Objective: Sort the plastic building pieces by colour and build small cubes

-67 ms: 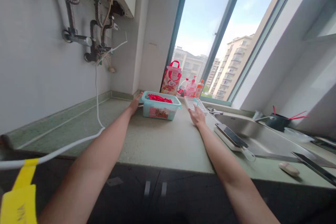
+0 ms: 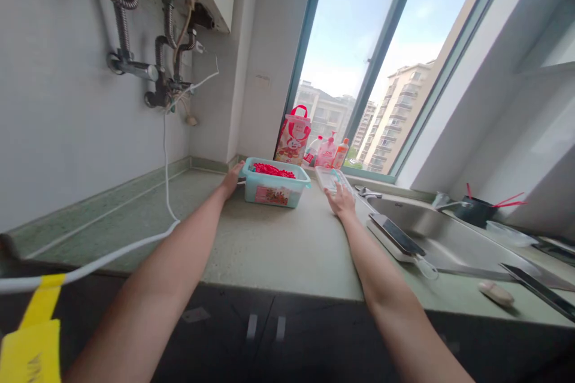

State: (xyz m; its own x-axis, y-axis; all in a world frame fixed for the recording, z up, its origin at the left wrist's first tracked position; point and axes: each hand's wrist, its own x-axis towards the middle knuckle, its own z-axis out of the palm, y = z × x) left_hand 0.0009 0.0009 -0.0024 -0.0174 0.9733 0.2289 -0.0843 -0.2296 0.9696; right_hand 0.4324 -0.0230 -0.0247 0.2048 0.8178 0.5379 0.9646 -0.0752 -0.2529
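A light blue plastic box (image 2: 274, 190) filled with small red pieces stands near the back of the countertop (image 2: 269, 245). My left hand (image 2: 232, 180) rests against the box's left end, fingers on its rim. My right hand (image 2: 341, 200) lies on a clear lid (image 2: 331, 178) with a teal edge, flat on the counter just right of the box. Whether the fingers grip the lid or only press on it, I cannot tell.
A red and white bag (image 2: 294, 141) and several bottles (image 2: 331, 153) stand on the window sill behind the box. Right of my arm sit a white scale (image 2: 395, 239), a steel sink (image 2: 431, 233) and a knife (image 2: 536, 287). A white cable (image 2: 135, 239) crosses the left counter.
Almost nothing differs; the view has shifted slightly, and my right hand has edged a little along the lid.
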